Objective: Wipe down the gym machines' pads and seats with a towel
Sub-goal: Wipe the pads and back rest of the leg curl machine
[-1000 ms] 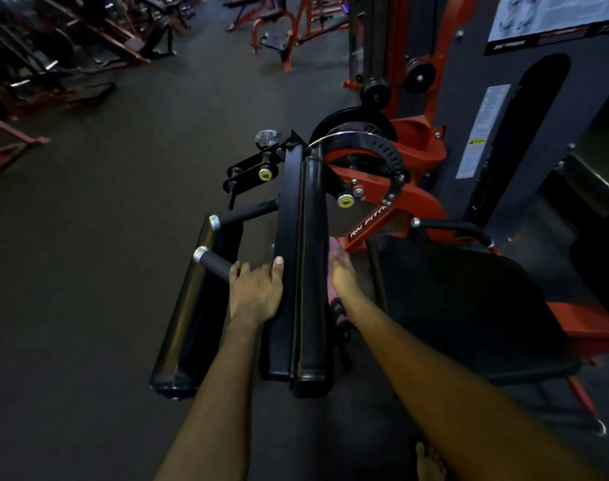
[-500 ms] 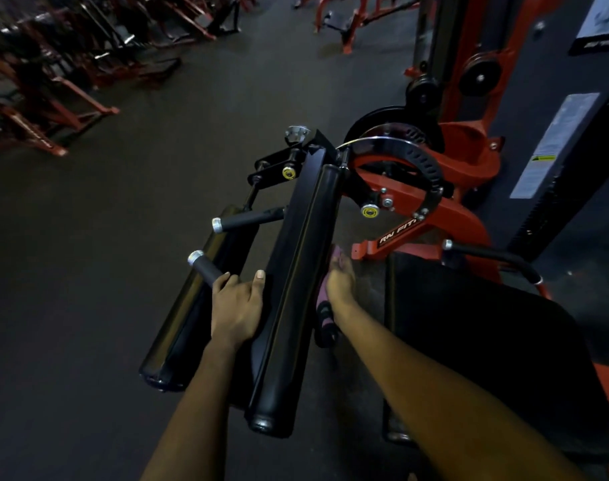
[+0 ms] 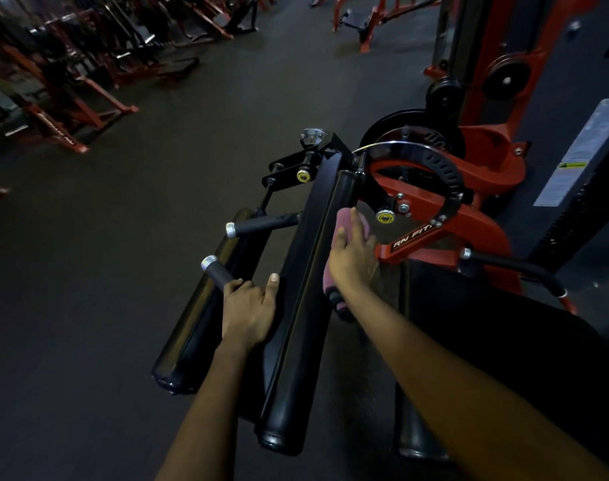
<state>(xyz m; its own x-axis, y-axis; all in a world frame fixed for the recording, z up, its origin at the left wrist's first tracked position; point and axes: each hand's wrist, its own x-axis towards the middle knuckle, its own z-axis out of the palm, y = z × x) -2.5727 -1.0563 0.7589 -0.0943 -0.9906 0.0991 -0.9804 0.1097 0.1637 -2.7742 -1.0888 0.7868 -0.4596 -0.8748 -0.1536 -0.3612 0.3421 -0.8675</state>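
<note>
A long black pad [image 3: 301, 307] runs from near my feet up to the machine's red pivot. My right hand [image 3: 351, 253] presses a pink towel [image 3: 344, 216] against the pad's right side near its far end; the towel's tail hangs below my wrist. My left hand [image 3: 249, 307] grips the pad's left edge, fingers by a black handle [image 3: 218, 272]. A second black pad [image 3: 206, 317] lies further left. The black seat [image 3: 504, 341] sits to the right under my right forearm.
The red and black machine frame [image 3: 445, 216] with a perforated dial and weight stack tower [image 3: 573, 133] stands at the right. A second handle [image 3: 261, 223] sticks out left of the pad. Other red machines [image 3: 70, 81] line the far left across dark floor.
My right hand has slid the towel up along the pad's right side toward the pivot. My left hand stays on the pad's left edge. The view has shifted slightly.
</note>
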